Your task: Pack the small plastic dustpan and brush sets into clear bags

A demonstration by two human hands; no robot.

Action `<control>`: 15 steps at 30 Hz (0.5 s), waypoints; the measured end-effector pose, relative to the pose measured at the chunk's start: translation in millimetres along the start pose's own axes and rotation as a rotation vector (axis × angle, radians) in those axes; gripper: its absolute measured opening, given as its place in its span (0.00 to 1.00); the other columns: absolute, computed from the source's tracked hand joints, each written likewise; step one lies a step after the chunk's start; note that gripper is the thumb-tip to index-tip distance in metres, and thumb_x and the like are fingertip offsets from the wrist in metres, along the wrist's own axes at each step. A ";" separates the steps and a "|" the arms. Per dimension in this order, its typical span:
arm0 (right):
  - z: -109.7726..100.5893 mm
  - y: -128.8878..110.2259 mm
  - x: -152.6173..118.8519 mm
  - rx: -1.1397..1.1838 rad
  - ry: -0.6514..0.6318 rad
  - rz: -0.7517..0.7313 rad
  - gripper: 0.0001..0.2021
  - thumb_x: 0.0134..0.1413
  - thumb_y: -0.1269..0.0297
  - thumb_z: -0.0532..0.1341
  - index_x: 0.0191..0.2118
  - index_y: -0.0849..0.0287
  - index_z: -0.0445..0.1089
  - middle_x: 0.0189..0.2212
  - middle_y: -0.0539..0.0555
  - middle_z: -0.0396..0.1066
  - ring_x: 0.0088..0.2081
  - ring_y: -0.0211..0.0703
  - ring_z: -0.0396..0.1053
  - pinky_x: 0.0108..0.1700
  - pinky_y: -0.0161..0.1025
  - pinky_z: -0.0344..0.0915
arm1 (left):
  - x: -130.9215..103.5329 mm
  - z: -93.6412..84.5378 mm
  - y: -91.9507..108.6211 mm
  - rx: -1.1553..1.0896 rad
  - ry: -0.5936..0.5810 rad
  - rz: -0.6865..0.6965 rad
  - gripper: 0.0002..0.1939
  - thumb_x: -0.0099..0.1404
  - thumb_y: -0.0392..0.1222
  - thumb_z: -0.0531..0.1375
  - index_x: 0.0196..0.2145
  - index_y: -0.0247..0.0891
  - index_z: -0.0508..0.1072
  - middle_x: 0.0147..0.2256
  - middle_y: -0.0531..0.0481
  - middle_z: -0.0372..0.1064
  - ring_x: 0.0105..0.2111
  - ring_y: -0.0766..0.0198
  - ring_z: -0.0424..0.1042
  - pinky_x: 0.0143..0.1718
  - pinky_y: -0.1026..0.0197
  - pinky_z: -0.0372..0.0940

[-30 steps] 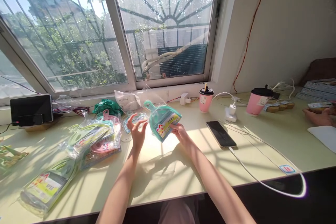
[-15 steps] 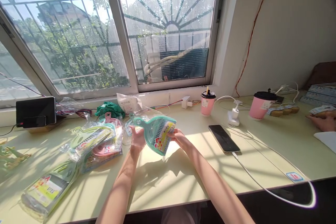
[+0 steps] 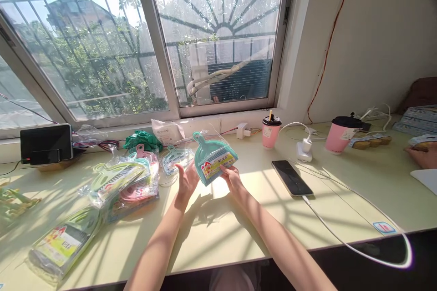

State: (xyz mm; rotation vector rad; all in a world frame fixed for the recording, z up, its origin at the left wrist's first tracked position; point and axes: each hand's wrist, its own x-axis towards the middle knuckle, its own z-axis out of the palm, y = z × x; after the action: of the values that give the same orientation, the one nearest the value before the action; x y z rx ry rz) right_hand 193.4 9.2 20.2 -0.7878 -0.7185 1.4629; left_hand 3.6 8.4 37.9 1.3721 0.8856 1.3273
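A teal dustpan-and-brush set point(image 3: 212, 157) with a yellow label is held up over the table, its handle pointing up and to the left. My right hand point(image 3: 232, 177) pinches its lower right edge. Beside its left edge is my left hand point(image 3: 187, 179), thumb raised and fingers apart, the fingertips partly behind the dustpan. Another teal set point(image 3: 175, 159) in clear wrapping lies just behind my left hand. Further left is a pile of wrapped sets, with a green one point(image 3: 118, 177), a pink one point(image 3: 136, 192) and a green one point(image 3: 63, 242) nearer the front edge.
Right of my hands lies a black phone point(image 3: 292, 178) on a white cable, near a charger point(image 3: 304, 151). Two pink cups point(image 3: 271, 132) point(image 3: 341, 135) stand behind. A tablet point(image 3: 46, 143) is at the far left. Another person's hand point(image 3: 421, 158) shows at the right edge.
The held teal set has turned, its handle swinging from left to upward, and now sits slightly right. My left hand has shifted right, and the teal set behind it shows more.
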 end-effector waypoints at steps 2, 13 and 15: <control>-1.4 1.0 3.5 0.025 0.049 -0.004 0.24 0.41 0.51 0.88 0.40 0.47 0.80 0.46 0.59 0.91 0.68 0.74 0.85 0.70 0.65 0.85 | 0.6 5.3 -7.6 0.001 0.025 0.018 0.49 0.73 0.83 0.68 0.76 0.46 0.76 0.68 0.30 0.85 0.75 0.29 0.80 0.77 0.25 0.74; -1.4 -9.8 7.4 -0.025 -0.012 0.077 0.17 0.67 0.42 0.76 0.47 0.48 0.79 0.48 0.59 0.90 0.58 0.66 0.89 0.64 0.60 0.85 | 8.4 1.2 -28.3 0.083 0.230 0.051 0.48 0.61 0.59 0.77 0.72 0.47 0.64 0.61 0.34 0.88 0.66 0.29 0.86 0.72 0.31 0.77; -2.5 -8.6 9.4 -0.021 0.041 0.065 0.17 0.68 0.42 0.74 0.47 0.48 0.78 0.48 0.59 0.90 0.58 0.65 0.89 0.62 0.59 0.86 | 7.9 1.3 -27.1 0.090 0.212 0.049 0.47 0.61 0.58 0.77 0.72 0.47 0.65 0.60 0.34 0.88 0.66 0.29 0.86 0.72 0.30 0.78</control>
State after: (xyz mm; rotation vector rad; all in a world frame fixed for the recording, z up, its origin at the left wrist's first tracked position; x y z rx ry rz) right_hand 200.4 18.9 25.3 -0.8613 -0.6836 1.4959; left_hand 9.5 22.3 14.0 1.3455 1.0707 1.5066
